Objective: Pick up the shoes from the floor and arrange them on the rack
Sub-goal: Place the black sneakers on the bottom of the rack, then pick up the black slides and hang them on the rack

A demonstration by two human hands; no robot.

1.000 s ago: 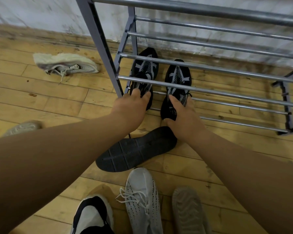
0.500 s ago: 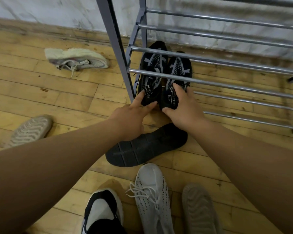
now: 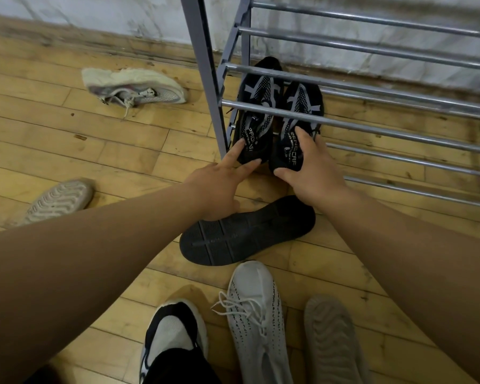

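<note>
Two black shoes sit side by side on the bottom shelf of the rack [image 3: 203, 79], toes to the wall. The left hand [image 3: 216, 187] has its fingers out straight, just touching the heel of the black shoe by the post [image 3: 257, 117]. The right hand [image 3: 313, 167] is curled round the heel of the other black shoe [image 3: 297, 112], thumb under and fingers on top.

The shelf is only thin bars [image 3: 372, 128] with gaps between. I think a hard push could tip a toe down through a gap, or slide a shoe off the back. A crooked push could knock one shoe into the other.

An upside-down black shoe [image 3: 247, 231] lies on the floor [image 3: 122, 162] right under the wrists. An arm could bump it. A white shoe [image 3: 255, 309] and more wait on the floor too.
</note>
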